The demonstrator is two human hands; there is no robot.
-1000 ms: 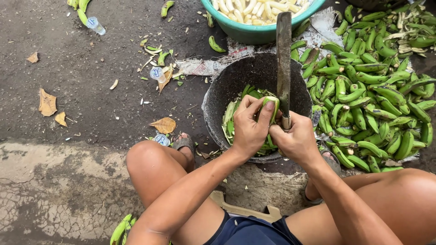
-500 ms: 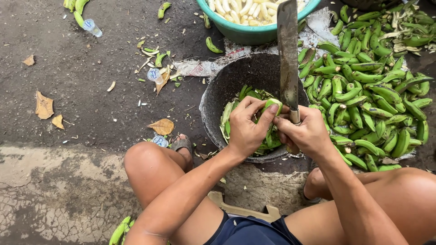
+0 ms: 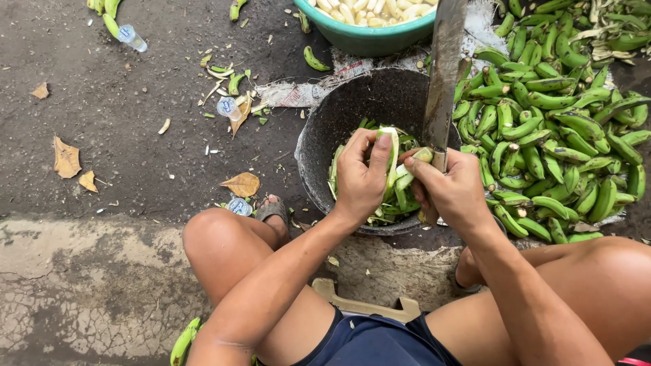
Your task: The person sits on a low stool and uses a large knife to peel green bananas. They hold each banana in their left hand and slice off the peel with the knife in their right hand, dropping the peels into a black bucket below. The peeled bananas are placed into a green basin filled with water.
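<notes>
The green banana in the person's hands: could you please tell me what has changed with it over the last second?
The green banana has been split open: its peel now gapes, with pale flesh showing, where it was closed before. The long rusty metal knife has tilted rightward, and the right hand pulls a peel strip aside. The left hand still grips the banana over the dark round basin of peels.

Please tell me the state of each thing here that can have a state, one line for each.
Left hand: closed around a partly peeled green banana, over the dark round basin.
Right hand: gripping the long steel knife, blade pointing away.
Dark round basin: partly filled with green peels.
Teal plastic tub: holding pale peeled bananas.
Pile of green bananas: unpeeled, on the ground.
</notes>
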